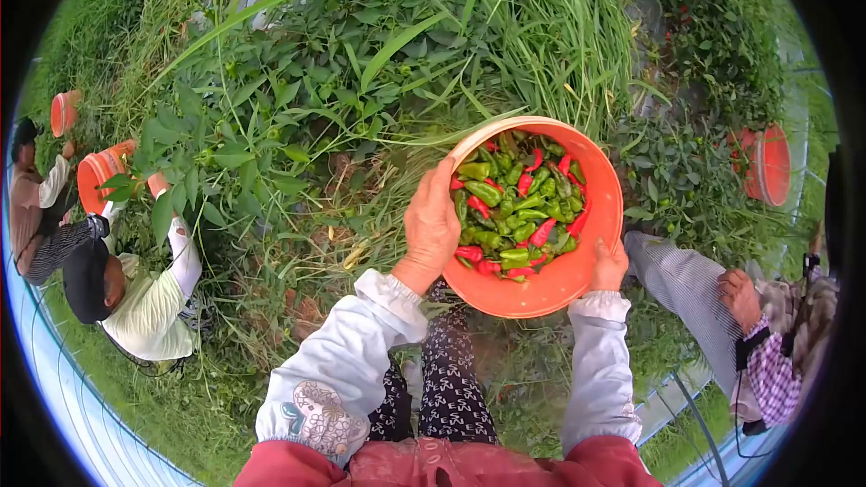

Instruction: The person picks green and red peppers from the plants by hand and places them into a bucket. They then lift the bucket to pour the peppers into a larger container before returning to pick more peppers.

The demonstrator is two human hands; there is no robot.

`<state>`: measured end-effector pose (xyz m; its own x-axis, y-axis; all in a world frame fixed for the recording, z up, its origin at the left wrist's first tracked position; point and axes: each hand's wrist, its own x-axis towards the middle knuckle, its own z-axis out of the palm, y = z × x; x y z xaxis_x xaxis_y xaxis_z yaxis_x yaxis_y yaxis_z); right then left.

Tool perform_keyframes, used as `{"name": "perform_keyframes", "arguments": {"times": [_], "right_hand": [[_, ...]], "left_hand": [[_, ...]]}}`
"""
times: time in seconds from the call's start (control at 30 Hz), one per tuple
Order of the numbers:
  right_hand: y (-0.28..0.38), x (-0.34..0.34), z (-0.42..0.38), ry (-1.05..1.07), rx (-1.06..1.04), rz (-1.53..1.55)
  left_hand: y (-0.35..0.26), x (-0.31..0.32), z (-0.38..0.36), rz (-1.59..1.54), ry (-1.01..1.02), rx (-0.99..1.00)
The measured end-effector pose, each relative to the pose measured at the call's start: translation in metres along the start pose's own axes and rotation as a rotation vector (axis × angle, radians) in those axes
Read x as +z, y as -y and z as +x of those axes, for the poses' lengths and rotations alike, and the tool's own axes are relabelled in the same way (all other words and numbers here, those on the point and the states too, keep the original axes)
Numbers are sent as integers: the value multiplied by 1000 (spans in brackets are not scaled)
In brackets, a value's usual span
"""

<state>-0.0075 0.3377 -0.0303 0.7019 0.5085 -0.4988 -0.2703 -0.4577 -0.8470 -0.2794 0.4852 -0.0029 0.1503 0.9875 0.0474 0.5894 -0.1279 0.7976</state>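
Note:
An orange bucket (606, 182) is held out in front of me, its open mouth facing up toward the camera. Inside lie many green and red peppers (519, 216), covering its bottom. My left hand (431, 225) grips the bucket's left rim, with the fingertips hidden against the outer side. At the lower right of the rim, my right hand (608, 266) holds on with the thumb over the edge; its other fingers are hidden beneath.
Pepper plants (244, 162) and tall grass (577, 45) surround me. Two people work at the left near orange buckets (93, 182). Another person (749, 325) stands close at right, with an orange bucket (769, 165) beyond among the plants.

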Motion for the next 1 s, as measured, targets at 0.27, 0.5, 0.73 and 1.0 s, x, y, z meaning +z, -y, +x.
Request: {"name": "perform_keyframes", "arguments": {"times": [0.27, 0.5, 0.73, 1.0], "right_hand": [[-20, 3, 90, -13, -42, -535], [-53, -12, 78, -56, -180, -511], [-48, -14, 83, -14, -132, -525], [-40, -5, 74, -72, -175, -570]], "left_hand": [[28, 62, 42, 163, 75, -152], [26, 50, 24, 172, 55, -167], [25, 21, -5, 31, -44, -198], [124, -44, -105, 444, 604, -347]]}}
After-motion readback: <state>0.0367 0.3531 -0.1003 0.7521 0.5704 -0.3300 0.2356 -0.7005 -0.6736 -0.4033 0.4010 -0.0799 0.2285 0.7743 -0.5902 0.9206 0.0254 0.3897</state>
